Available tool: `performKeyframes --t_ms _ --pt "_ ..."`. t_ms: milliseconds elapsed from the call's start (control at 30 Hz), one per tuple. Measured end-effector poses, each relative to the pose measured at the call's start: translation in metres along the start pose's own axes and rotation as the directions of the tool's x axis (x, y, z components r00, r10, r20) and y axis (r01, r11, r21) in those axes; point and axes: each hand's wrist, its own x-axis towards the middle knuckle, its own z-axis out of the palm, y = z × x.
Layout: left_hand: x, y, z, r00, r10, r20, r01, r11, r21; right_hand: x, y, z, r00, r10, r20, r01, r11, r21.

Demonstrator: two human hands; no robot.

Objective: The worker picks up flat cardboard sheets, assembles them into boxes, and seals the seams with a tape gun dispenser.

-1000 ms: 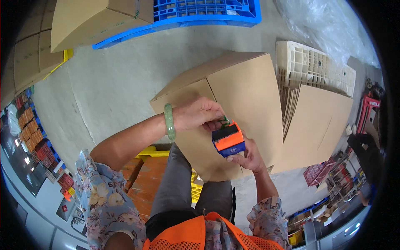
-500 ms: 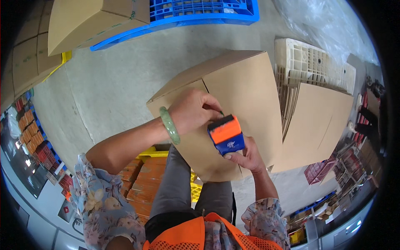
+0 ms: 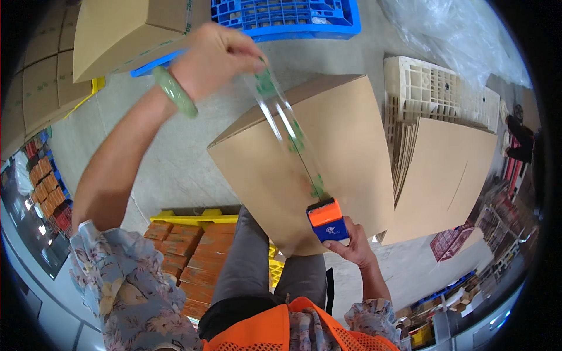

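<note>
Tape (image 3: pixel 297 139) pinched in left grip (image 3: pixel 206 61); dispenser (image 3: pixel 328 221) clasped in right grip (image 3: pixel 355 245); carton (image 3: pixel 348 131) beneath; blue pallet (image 3: pixel 304 31) beyond; cardboard sheets (image 3: pixel 448 175) rightward.

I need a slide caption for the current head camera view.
Left hand holds tape stretched from the dispenser in the right hand, over a cardboard box.

From my head, 1 wide fisheye view faces down, close over my left hand (image 3: pixel 204 63) and right hand (image 3: pixel 356 245)

Clear tape (image 3: pixel 297 138) stretches from the orange-blue dispenser (image 3: pixel 327 221); brown carton (image 3: pixel 354 155) beneath.
</note>
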Motion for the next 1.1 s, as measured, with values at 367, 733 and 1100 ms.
performKeyframes --t_ms 367,733,1100 --pt "0.063 -0.093 0.018 0.989 -0.144 0.029 0.14 0.984 0.113 0.001 -0.007 0.004 0.997 0.07 -0.024 -0.07 0.997 -0.029" --pt "0.085 -0.174 0.1 0.904 -0.267 0.333 0.33 0.932 -0.149 0.003 -0.008 0.003 0.998 0.063 -0.028 -0.066 0.991 -0.117" --pt "0.074 -0.181 0.14 0.72 -0.423 0.55 0.629 0.732 -0.261 0.01 -0.012 -0.001 0.993 0.113 0.046 -0.104 0.979 -0.173"
